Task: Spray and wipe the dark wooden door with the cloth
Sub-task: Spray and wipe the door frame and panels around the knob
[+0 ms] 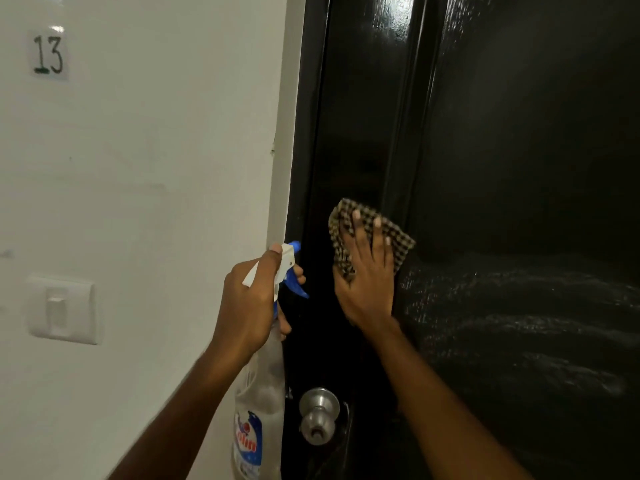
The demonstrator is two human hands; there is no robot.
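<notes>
Right hand [367, 271] flat, pressing cloth [401, 242] on wet door [519, 168]; left hand [247, 306] grips bottle [259, 403].
Cloth looks soft and light, best held under a spread palm; glossy door likely slick.

white wall [156, 168] | "13" label [48, 55] | light switch [62, 308] | metal doorknob [318, 415]

The dark door [519, 168] bears a checked cloth [401, 240] pressed flat, a metal knob [318, 415] below.

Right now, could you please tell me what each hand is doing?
Left hand: closed round the spray bottle.
Right hand: open, straight fingers pressing the cloth against the door.
</notes>
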